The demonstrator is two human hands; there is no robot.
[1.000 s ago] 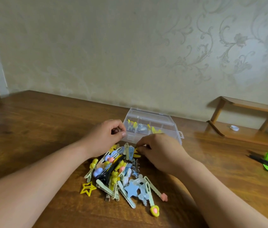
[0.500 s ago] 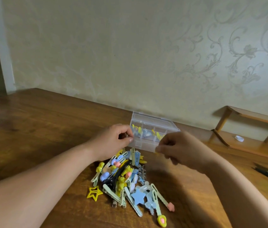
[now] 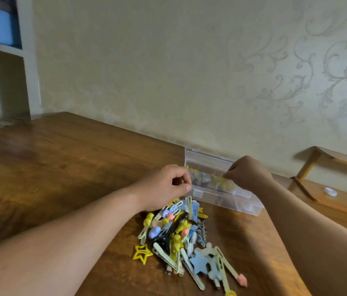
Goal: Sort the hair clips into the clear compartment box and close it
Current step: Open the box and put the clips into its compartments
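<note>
Nearest me the heap of hair clips (image 3: 181, 238) lies loose on the bench (image 3: 61, 167), most of the long ones running away from me, tips splayed toward my near edge, with a yellow star clip (image 3: 142, 253) just beside the heap on its left. My worry starts here: my forearms cross above this pile, and a careless drag of a wrist could scatter clips across the bench. Beyond it, my left hand (image 3: 164, 186) is curled, thumb and fingers pinched at the box's left end; whether the grip has a clip or the plastic, I cannot tell. My right hand (image 3: 247, 174) is pinched shut over the middle compartments on something small that I cannot make out. The clear compartment box (image 3: 232, 199) sits near the wall, its long axis running left to right and angled slightly away, and it is light; a push could slide it or spill what is sorted.
</note>
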